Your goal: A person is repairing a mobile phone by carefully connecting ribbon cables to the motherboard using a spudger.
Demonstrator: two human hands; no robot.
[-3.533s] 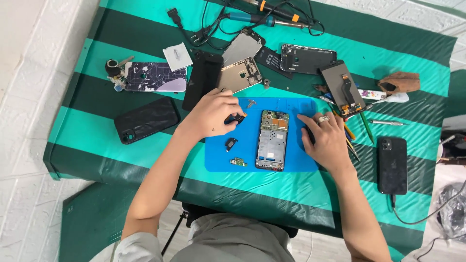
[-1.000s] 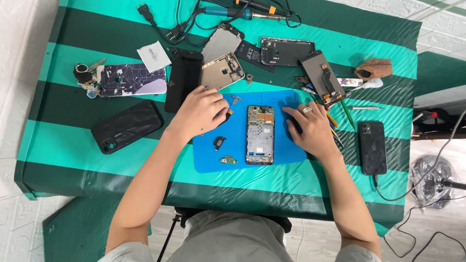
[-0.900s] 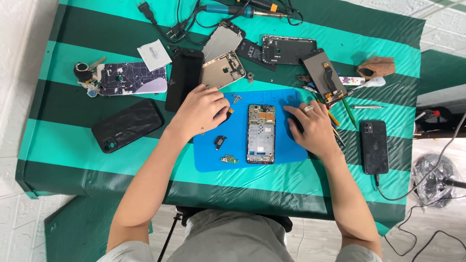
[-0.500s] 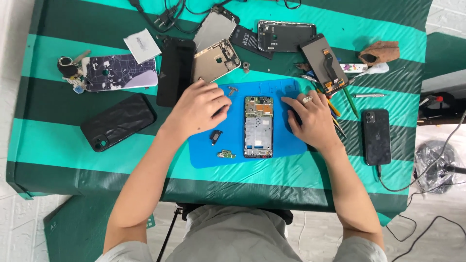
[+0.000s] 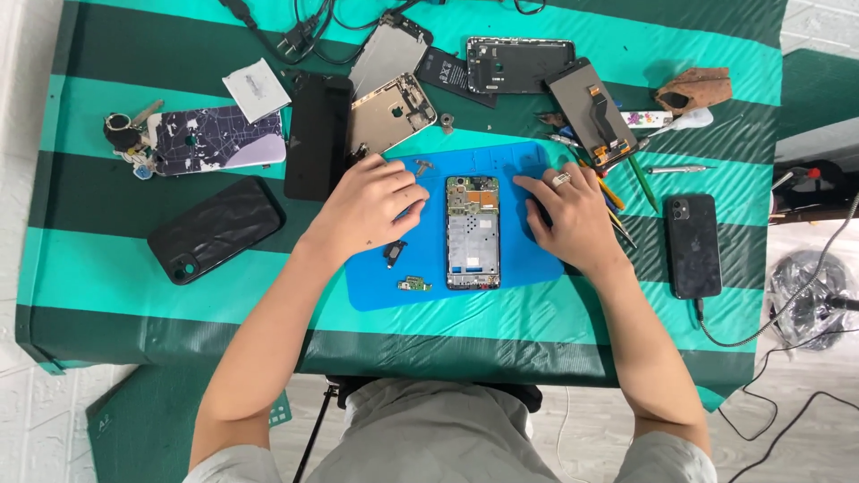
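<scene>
Striped green table cover [image 5: 134, 277] under blue work mat [image 5: 528, 170]. Opened phone frame [image 5: 472, 232] upright mid-mat, between my 2 hands. My left hand [image 5: 367, 207] on mat, fingers curled, maybe pinching small part, unclear. My right hand [image 5: 570, 219] flat, fingers spread, gripping nothing. Small connector board [image 5: 413, 284] near frame's lower left.
</scene>
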